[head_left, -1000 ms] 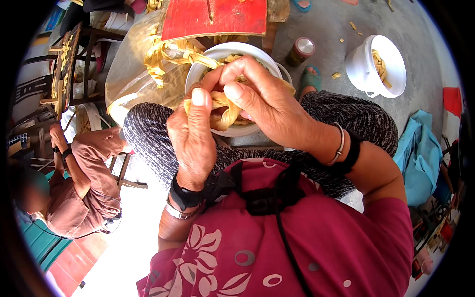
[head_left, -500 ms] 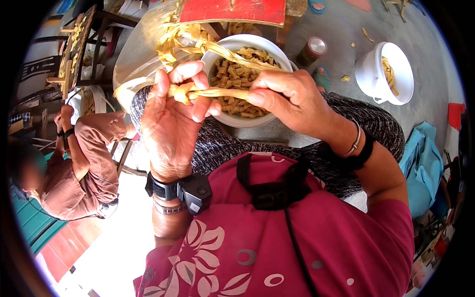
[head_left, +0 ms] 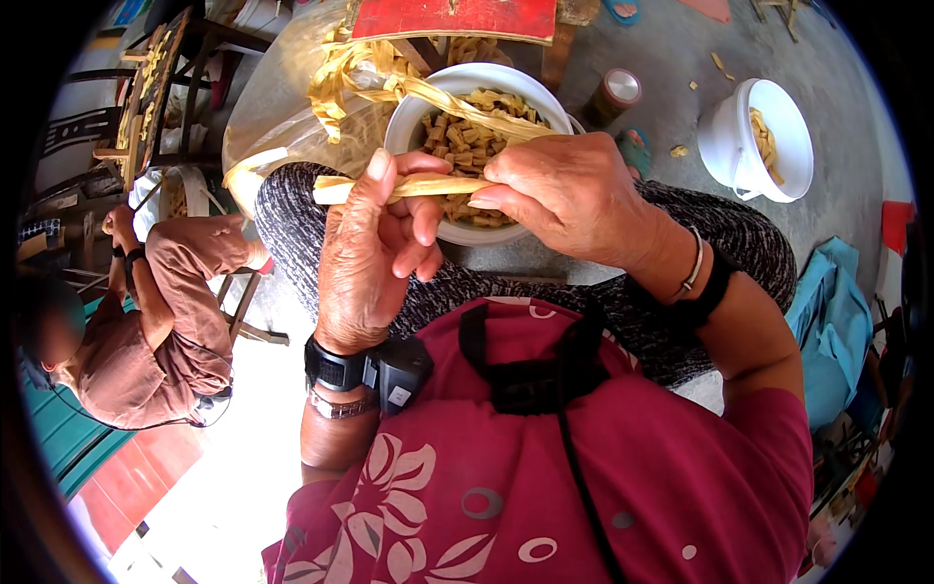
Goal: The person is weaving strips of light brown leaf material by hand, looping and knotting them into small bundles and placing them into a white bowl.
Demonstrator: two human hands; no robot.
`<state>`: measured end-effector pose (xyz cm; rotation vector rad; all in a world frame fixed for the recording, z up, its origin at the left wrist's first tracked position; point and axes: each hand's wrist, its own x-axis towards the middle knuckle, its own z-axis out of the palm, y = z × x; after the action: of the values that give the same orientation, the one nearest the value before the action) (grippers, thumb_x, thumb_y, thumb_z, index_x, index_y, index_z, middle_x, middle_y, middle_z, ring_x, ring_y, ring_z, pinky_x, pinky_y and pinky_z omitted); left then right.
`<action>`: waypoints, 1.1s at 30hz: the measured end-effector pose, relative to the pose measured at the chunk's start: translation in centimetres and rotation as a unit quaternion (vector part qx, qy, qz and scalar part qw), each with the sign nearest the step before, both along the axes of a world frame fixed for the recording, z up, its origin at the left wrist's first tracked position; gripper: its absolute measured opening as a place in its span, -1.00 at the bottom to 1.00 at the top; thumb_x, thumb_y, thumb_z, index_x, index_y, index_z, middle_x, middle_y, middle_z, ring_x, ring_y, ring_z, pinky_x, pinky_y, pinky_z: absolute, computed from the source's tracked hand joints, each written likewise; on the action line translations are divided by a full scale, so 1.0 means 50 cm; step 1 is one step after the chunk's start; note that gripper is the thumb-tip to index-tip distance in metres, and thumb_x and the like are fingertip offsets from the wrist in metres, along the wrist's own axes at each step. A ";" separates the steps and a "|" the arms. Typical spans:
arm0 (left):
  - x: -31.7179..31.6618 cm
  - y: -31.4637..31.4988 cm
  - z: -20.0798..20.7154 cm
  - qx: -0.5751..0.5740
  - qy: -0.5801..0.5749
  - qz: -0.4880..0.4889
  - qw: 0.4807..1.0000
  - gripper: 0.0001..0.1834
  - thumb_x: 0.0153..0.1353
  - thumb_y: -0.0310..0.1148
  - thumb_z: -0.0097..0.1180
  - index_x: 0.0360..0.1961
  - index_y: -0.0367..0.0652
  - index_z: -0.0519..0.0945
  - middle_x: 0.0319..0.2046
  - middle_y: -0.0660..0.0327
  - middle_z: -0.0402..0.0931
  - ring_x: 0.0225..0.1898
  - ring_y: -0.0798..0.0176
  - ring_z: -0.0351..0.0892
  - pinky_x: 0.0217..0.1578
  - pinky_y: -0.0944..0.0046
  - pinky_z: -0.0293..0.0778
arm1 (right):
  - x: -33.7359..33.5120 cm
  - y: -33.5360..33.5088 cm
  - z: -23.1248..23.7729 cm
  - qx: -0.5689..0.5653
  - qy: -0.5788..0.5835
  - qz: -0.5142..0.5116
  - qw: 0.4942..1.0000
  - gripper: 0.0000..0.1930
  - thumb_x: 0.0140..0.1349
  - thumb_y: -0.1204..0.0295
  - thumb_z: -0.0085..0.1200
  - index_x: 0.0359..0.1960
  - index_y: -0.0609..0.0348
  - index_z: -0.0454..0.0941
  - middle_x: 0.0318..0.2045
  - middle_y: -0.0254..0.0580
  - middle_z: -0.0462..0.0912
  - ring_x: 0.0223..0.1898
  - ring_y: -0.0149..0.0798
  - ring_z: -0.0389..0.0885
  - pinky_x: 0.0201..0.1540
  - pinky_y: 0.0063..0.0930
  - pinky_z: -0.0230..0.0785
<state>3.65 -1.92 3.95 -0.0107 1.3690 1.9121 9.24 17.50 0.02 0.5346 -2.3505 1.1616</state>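
Fingers (head_left: pixel 425 222) of the left hand (head_left: pixel 365 255) part-curled, thumb across a yellow strip (head_left: pixel 438 183), holding it; the right hand (head_left: pixel 574 195) pinches it farther along. Strip lies over the near side of a white bowl (head_left: pixel 409 117) of folded pieces (head_left: pixel 467 141). Likely step: straightening or folding; next move seems to want both grips steady. Right-hand end hidden; cannot tell whether it joins the long band (head_left: pixel 470 109). Red table (head_left: pixel 457 19) cut off above.

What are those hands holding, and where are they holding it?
A yellow strip: left hand near its left end, right hand pinching it farther right.
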 end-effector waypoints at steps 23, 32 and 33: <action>0.047 -0.031 -0.006 0.089 0.036 0.143 0.985 -0.79 0.19 -0.39 0.05 -0.24 -0.34 0.45 -0.66 0.38 0.24 -0.72 0.57 0.08 -0.73 0.49 0.21 | 0.030 0.001 0.014 0.034 0.069 0.021 0.997 -0.78 0.02 0.39 0.22 -0.56 0.12 0.39 -0.69 -0.27 0.37 -0.63 -0.21 0.46 -0.59 -0.39 0.30; 0.040 -0.012 0.011 0.154 0.046 0.063 0.985 -0.76 0.22 -0.38 0.00 -0.21 -0.38 0.45 -0.68 0.39 0.24 -0.76 0.59 0.03 -0.72 0.47 0.28 | 0.067 0.027 0.057 0.078 0.064 -0.019 0.995 -0.79 0.00 0.42 0.25 -0.54 0.15 0.41 -0.67 -0.24 0.42 -0.61 -0.19 0.48 -0.59 -0.38 0.30; 0.036 -0.008 0.016 0.164 0.053 0.044 0.984 -0.76 0.23 -0.39 0.00 -0.20 -0.38 0.45 -0.68 0.39 0.23 -0.76 0.60 0.02 -0.72 0.47 0.29 | 0.067 0.032 0.062 0.081 0.068 -0.031 0.994 -0.79 -0.01 0.42 0.25 -0.53 0.16 0.42 -0.66 -0.24 0.44 -0.61 -0.19 0.48 -0.59 -0.38 0.30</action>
<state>5.43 -2.30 4.75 0.1978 1.1207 2.2204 12.62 19.09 3.12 0.5731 -2.3372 0.8832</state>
